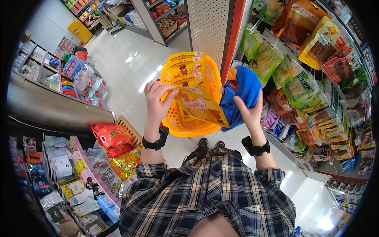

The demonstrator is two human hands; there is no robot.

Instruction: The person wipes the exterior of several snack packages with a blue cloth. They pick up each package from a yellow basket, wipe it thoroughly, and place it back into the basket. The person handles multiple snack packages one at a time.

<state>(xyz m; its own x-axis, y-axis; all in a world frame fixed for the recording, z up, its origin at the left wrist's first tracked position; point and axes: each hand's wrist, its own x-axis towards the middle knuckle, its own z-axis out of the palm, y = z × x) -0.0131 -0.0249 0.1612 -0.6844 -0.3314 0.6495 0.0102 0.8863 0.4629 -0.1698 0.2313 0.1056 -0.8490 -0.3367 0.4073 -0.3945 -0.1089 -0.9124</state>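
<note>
My left hand (158,96) pinches the upper left corner of a yellow snack packet (201,103) between thumb and fingers. The packet hangs slanted over a yellow plastic basket (214,74) with perforated walls. In my right hand (250,111) is a blue cloth (241,89), bunched up, its lower left part touching the packet's right end. Several similar yellow packets (183,69) stand in a row at the far side of the basket. Another yellow packet, mostly hidden by the held one, appears to lie on the basket's bottom.
On the right, a rack holds hanging green food packets (266,59) and shelves of small snacks (322,127). A perforated metal panel (207,29) rises behind the basket. Red gift bags (114,136) stand at left beside shelves of packaged goods (62,167). Bottled water (97,86) sits farther back on the tiled floor (127,68).
</note>
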